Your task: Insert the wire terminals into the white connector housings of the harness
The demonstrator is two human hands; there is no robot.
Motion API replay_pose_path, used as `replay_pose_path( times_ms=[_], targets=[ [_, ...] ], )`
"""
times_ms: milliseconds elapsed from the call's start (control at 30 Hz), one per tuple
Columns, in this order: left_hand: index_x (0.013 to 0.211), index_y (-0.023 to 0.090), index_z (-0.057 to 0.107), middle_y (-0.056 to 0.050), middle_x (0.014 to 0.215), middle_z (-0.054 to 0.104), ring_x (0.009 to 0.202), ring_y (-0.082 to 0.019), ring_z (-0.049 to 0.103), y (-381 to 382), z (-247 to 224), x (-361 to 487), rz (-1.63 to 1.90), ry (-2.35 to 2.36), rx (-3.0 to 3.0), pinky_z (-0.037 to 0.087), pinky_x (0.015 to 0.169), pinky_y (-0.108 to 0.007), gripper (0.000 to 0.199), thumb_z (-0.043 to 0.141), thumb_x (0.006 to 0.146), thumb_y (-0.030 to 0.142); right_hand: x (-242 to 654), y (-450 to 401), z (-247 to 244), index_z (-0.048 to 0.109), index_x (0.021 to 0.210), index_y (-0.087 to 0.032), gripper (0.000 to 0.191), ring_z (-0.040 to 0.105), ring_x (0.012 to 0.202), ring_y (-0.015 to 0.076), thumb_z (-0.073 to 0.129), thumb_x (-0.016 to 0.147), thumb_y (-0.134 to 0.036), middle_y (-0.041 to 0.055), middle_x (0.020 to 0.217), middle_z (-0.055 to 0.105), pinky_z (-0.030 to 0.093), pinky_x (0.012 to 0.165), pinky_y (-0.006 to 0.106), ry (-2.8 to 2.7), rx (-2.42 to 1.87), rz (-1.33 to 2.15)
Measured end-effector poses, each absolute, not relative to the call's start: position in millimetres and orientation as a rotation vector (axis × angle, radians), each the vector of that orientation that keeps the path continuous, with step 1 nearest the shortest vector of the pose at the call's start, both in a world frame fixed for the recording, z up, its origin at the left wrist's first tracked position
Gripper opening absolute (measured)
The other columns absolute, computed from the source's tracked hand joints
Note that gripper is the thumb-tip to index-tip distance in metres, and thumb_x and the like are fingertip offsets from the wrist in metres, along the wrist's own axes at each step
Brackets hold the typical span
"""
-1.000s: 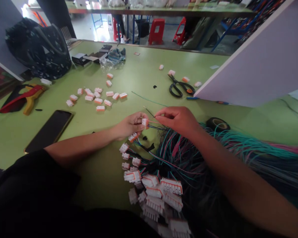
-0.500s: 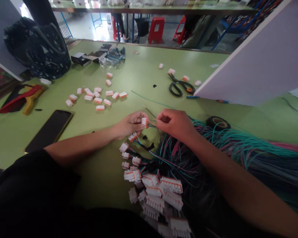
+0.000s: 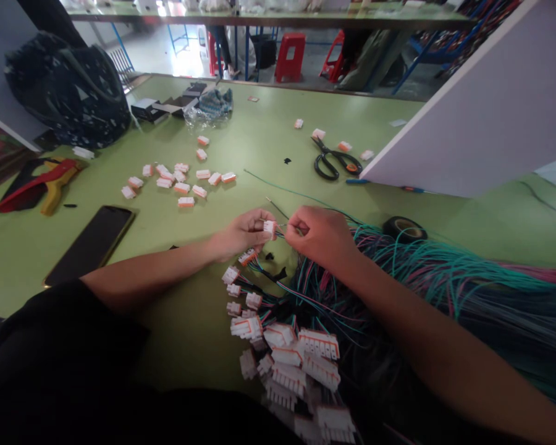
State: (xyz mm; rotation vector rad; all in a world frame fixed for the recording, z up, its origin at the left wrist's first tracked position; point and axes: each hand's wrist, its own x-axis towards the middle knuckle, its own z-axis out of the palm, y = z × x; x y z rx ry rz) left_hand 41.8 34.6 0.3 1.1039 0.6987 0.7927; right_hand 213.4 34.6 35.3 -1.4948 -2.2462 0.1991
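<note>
My left hand (image 3: 245, 235) pinches a small white and orange connector (image 3: 269, 230) with wires coming out of its right side. Close beside it, the fingers of my right hand (image 3: 312, 232) are pinched on a thin wire (image 3: 281, 225) whose tip is at the connector. Whether that tip is inside cannot be made out. Below my hands lies a cluster of wired white connectors (image 3: 287, 355), joined to a large bundle of green, pink and dark wires (image 3: 426, 266) under and beside my right forearm.
Loose connectors (image 3: 181, 187) are scattered beyond my left hand. A phone (image 3: 90, 244) and a red and yellow tool (image 3: 50, 185) lie at the left. Scissors (image 3: 331, 162), a black tape roll (image 3: 404, 228) and a white panel (image 3: 463, 105) are at the right. A bag (image 3: 69, 89) stands back left.
My right hand has moved slightly left, closer to the connector, and a wire tip now shows between its fingers and the connector. My left hand keeps its hold.
</note>
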Motion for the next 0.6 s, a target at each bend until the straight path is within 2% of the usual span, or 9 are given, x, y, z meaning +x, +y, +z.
replay_pose_path(
  times_ms=[167, 600],
  targets=[
    [0.088, 0.014, 0.048, 0.006, 0.067, 0.057, 0.041, -0.001, 0.047, 33, 1, 43, 0.775, 0.751, 1.101, 0.034, 0.039, -0.014, 0.017, 0.059, 0.076, 0.011, 213, 33, 35, 0.05, 0.056, -0.021, 0.009, 0.04, 0.051, 0.012, 0.049, 0.065, -0.018, -0.0011, 0.052, 0.047, 0.032, 0.055, 0.028, -2.262, -1.481, 0.25],
    [0.083, 0.012, 0.052, 0.006, 0.06, 0.058, 0.044, -0.002, 0.048, 33, -1, 42, 0.793, 0.731, 1.092, 0.04, 0.042, -0.015, 0.022, 0.068, 0.068, 0.014, 210, 33, 27, 0.057, 0.062, -0.019, 0.009, 0.04, 0.05, 0.0093, 0.051, 0.068, -0.02, -0.0028, 0.052, 0.049, 0.03, 0.053, 0.025, -2.265, -1.393, 0.452]
  ],
)
